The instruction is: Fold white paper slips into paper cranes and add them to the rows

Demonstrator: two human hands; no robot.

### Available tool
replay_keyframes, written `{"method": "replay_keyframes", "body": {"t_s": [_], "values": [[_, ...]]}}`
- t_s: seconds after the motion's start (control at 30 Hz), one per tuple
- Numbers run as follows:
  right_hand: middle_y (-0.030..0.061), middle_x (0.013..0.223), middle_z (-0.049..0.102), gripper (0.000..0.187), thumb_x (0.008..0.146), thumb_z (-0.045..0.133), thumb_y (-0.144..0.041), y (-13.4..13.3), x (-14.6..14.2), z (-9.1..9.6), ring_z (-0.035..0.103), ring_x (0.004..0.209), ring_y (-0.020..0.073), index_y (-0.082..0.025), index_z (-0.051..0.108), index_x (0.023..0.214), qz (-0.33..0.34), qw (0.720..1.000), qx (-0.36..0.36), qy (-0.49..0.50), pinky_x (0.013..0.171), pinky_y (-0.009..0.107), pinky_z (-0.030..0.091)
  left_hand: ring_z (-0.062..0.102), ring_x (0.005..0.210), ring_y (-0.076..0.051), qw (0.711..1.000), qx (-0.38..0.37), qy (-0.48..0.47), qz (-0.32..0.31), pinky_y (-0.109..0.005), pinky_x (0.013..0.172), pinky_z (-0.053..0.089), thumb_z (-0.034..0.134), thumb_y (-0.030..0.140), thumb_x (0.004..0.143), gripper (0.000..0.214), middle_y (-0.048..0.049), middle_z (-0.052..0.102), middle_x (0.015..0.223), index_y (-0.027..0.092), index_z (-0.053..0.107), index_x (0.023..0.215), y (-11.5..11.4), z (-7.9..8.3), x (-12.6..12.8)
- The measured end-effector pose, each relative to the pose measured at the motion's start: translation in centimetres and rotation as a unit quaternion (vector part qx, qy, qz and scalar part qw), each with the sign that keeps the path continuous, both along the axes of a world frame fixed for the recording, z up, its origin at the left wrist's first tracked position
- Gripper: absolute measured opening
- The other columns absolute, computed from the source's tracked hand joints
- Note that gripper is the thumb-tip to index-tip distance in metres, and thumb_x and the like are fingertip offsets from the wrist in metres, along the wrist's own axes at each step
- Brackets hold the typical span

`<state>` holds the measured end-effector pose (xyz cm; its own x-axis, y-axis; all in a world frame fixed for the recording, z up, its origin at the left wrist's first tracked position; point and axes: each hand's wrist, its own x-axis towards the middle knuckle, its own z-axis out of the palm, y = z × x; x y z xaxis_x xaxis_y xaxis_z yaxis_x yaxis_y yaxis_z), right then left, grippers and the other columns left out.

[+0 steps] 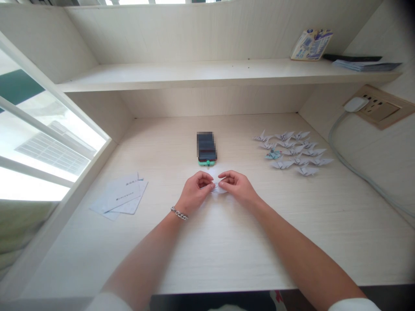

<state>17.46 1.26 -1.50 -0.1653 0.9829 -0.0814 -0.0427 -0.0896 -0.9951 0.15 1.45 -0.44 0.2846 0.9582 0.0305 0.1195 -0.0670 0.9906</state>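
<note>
Between my two hands is a small piece of folded white paper (pixel 219 189), partly hidden by the fingers. My left hand (pixel 197 190), with a chain bracelet (pixel 179 213) at the wrist, pinches its left side between thumb and fingers. On the other side, my right hand (pixel 238 185) grips the paper's right edge the same way. Just beyond the hands lies a phone (pixel 206 147) in a green case, its screen blurred out. To the right, several folded paper cranes (pixel 293 150) stand in rows, nearly all white, with one light blue crane (pixel 273 154) among them.
Loose white paper sheets (pixel 125 196) overlap at the left of the desk (pixel 207 250). Above the back runs a shelf (pixel 181 73) with a patterned packet (pixel 311 44) and a paper stack (pixel 366 65). A grey cable (pixel 348 162) hangs from the wall socket (pixel 379 106). A window is at left.
</note>
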Motion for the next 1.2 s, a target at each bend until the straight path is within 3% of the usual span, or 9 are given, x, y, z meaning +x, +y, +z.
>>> {"method": "replay_keyframes", "body": {"t_s": [0.23,0.4,0.67,0.9,1.03,1.2], "values": [[0.0046,0.079,0.064,0.023,0.065,0.064,-0.021,0.02,0.13,0.47,0.060,0.075,0.0151,-0.015,0.061,0.087,0.004,1.000,-0.002,-0.010,0.069,0.028,0.046,0.059,0.074,-0.013,1.000,0.010,0.006,0.014,-0.025,0.067,0.048,0.062,0.023,0.072,0.018,-0.0032,0.059,0.079,0.015,0.053,0.085,0.08,-0.04,-0.06],[0.0037,0.077,0.065,0.026,0.069,0.061,-0.024,-0.19,-0.04,0.30,0.060,0.071,0.0152,-0.016,0.060,0.093,0.019,0.999,0.010,-0.029,0.065,0.028,0.047,0.059,0.077,-0.013,0.999,0.035,0.030,0.007,-0.027,0.070,0.049,0.059,0.022,0.074,0.013,-0.0035,0.060,0.081,0.016,0.054,0.085,-0.27,-0.08,0.12],[0.0016,0.073,0.064,0.016,0.063,0.059,-0.017,-0.19,-0.20,0.25,0.059,0.066,0.0139,-0.016,0.061,0.079,0.027,0.996,0.026,-0.080,0.061,0.026,0.046,0.060,0.077,-0.014,0.998,0.046,0.051,-0.016,-0.027,0.071,0.049,0.058,0.020,0.074,0.012,-0.0033,0.060,0.081,0.017,0.053,0.084,-0.40,-0.01,0.08],[0.0043,0.079,0.067,0.026,0.063,0.051,-0.011,0.06,0.21,0.38,0.062,0.075,0.0164,-0.016,0.063,0.086,0.012,0.999,0.005,-0.052,0.069,0.029,0.047,0.059,0.075,-0.013,0.999,0.025,0.029,-0.003,-0.027,0.070,0.049,0.060,0.023,0.073,0.014,-0.0033,0.058,0.079,0.016,0.052,0.083,-0.05,-0.13,-0.06],[0.0040,0.079,0.066,0.025,0.066,0.059,-0.018,-0.14,-0.03,0.23,0.061,0.075,0.0167,-0.017,0.060,0.091,0.021,0.998,0.019,-0.048,0.068,0.029,0.047,0.059,0.076,-0.013,0.999,0.032,0.041,-0.007,-0.027,0.070,0.049,0.059,0.023,0.074,0.013,-0.0037,0.060,0.080,0.016,0.053,0.083,-0.25,-0.10,0.09],[0.0022,0.076,0.062,0.018,0.066,0.063,-0.020,-0.06,0.01,-0.08,0.059,0.070,0.0142,-0.017,0.058,0.082,0.033,0.998,0.020,-0.049,0.065,0.027,0.046,0.060,0.072,-0.012,0.998,0.008,0.048,-0.032,-0.024,0.065,0.049,0.056,0.019,0.073,0.012,-0.0033,0.061,0.077,0.016,0.054,0.085,-0.18,-0.04,-0.12]]}}
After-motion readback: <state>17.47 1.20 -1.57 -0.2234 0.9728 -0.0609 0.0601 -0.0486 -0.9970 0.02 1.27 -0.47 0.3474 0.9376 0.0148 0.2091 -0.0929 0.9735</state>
